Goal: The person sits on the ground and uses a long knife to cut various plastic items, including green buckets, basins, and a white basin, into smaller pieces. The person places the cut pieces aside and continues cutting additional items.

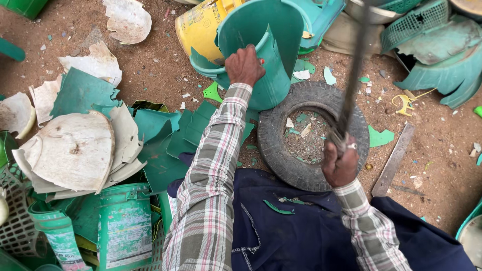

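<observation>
**Green bucket on the old tyre, blade raised**

Broken green bucket [266,55] standing tilted on the far edge of a worn black tyre [281,145], open side cut and split, jagged wall facing the camera. Left hand [244,65] clamped over the bucket's torn rim, fingers curled down around the plastic, thumb side hidden. Right hand [340,163] wrapped tight in a fist round the handle of a long dark blade [354,65], ring on one finger, blade lifted and blurred, pointing up past the tyre toward the top of the frame. Both sleeves plaid, dark blue cloth over the lap below.

Inside the tyre's hole: dirt and small plastic chips. Just behind the bucket, a yellow bucket [198,27] lying on its side, touching or nearly touching it, hard to say which. Off to the left, a pile of flat cut green and whitish plastic sheets [75,145], with green tins [125,226] below that. Right of the tyre, a flat metal bar [394,160] on the bare dirt, and further up more broken green tubs and baskets [442,55].
</observation>
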`<action>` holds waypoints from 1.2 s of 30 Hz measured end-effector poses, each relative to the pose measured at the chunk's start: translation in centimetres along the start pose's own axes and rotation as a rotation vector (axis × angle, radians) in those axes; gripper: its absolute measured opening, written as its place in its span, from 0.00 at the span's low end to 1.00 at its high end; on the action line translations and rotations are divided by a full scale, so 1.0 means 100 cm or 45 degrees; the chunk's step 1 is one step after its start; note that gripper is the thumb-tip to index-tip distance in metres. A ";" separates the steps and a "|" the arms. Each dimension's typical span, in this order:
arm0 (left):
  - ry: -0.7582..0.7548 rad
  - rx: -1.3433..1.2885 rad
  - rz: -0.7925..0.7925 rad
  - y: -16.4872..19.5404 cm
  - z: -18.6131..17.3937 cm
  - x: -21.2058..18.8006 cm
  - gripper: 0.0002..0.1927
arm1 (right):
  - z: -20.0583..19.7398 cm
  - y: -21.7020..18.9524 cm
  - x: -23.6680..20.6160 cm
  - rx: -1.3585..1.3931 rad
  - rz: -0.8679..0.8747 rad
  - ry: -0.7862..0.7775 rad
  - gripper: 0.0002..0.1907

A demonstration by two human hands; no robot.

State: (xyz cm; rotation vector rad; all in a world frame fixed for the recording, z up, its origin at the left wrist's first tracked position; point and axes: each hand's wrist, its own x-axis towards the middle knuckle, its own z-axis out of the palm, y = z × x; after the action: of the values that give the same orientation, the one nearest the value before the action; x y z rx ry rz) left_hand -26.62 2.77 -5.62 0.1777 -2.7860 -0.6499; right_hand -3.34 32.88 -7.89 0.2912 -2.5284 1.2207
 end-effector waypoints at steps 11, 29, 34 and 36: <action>0.025 -0.137 0.266 -0.048 -0.033 -0.031 0.21 | -0.017 0.053 -0.083 -0.391 0.969 -0.654 0.34; -0.120 -0.491 0.805 -0.045 -0.236 -0.044 0.36 | -0.052 -0.005 0.039 0.128 0.280 -0.024 0.45; -0.310 -0.618 0.991 -0.032 -0.375 -0.045 0.36 | -0.111 -0.137 0.199 0.526 -0.514 -0.193 0.55; -0.549 -0.656 0.852 -0.029 -0.421 -0.046 0.36 | -0.120 -0.184 0.239 0.449 -0.724 -0.347 0.53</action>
State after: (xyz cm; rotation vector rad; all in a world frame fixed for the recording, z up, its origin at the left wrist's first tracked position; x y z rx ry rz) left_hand -9.75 -16.49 28.26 -1.0501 -2.6512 -1.2716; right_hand -17.41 29.98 21.26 1.2347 -2.1670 1.4342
